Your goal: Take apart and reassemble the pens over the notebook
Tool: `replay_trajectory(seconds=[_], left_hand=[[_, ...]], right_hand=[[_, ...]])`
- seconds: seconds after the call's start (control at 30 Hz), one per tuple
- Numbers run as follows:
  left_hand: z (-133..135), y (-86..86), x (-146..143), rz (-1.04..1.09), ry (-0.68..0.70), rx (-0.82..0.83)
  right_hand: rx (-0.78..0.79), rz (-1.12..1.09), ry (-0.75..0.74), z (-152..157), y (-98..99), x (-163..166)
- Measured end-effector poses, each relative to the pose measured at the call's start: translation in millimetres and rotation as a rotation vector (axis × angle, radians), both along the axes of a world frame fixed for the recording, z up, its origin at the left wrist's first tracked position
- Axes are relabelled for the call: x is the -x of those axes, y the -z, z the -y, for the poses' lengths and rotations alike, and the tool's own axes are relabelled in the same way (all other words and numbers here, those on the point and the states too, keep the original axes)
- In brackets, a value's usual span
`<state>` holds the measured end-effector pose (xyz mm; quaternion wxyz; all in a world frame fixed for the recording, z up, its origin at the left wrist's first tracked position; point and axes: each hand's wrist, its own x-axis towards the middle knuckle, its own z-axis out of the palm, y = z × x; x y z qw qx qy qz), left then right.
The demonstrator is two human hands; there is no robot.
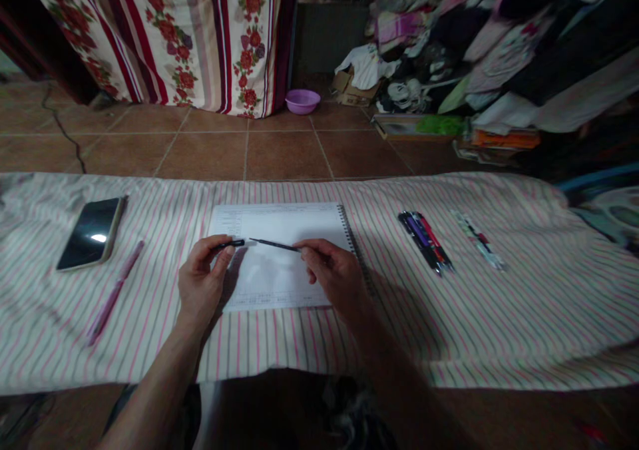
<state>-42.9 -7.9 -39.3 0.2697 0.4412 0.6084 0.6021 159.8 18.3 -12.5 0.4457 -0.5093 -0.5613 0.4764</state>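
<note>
The slim black pen [275,244] is above the middle of the notebook, straight and smooth, with a fine, needle-like tip pointing to nine o'clock. The right hand [333,269] grasps its rear part between thumb and fingers. The left hand [202,273] pinches a short dark piece [237,243], apart from the tip but near it. Below lies the notebook [284,280] — white printed paper, with a coiled binding at its three o'clock side. It rests on a wrinkled striped cloth [269,347], of soft fabric. At three o'clock there is a bundle of pens [426,242], glossy and slender; at nine o'clock, a flat phone [90,230] with shiny glass; at eight, a pink pen [116,293]. Farther, at twelve, stands a round purple basin [302,101] on brown tiles [279,154].
</note>
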Motion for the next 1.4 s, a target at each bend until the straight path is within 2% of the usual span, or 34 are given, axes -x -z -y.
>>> replay_trajectory(seconds=[0.2,0.4,0.53,0.73,0.93,1.07,1.2,1.4], left_hand=[[-0.5,3.3,0.7,-0.027,0.004,-0.027],[-1.6,4.6,1.3,-0.045,0.009,-0.036],[-1.3,1.0,-0.4,-0.049,0.002,-0.037],[-0.3,-0.6,-1.4,-0.023,-0.008,0.019],[-0.6,3.2,0.8,-0.046,-0.031,0.031],[-2.0,5.0,1.5,-0.005,-0.060,0.040],[-3.3,6.2,1.8,0.031,-0.053,0.030],[-3.1,7.4,1.5,0.032,-0.066,0.004]], right_hand=[[-0.082,0.073,0.010,1.0,1.8,0.1],[-0.081,0.064,0.007,0.5,3.7,0.3],[-0.001,-0.002,-0.015,0.4,0.6,0.3],[0.129,-0.313,0.075,-0.1,-4.0,1.1],[0.278,-0.506,0.102,-3.0,-8.1,4.3],[0.294,-0.637,0.163,-4.7,-10.4,6.8],[0.289,-0.675,0.178,-1.9,-10.0,11.8],[0.400,-0.618,0.127,3.9,-5.1,21.6]])
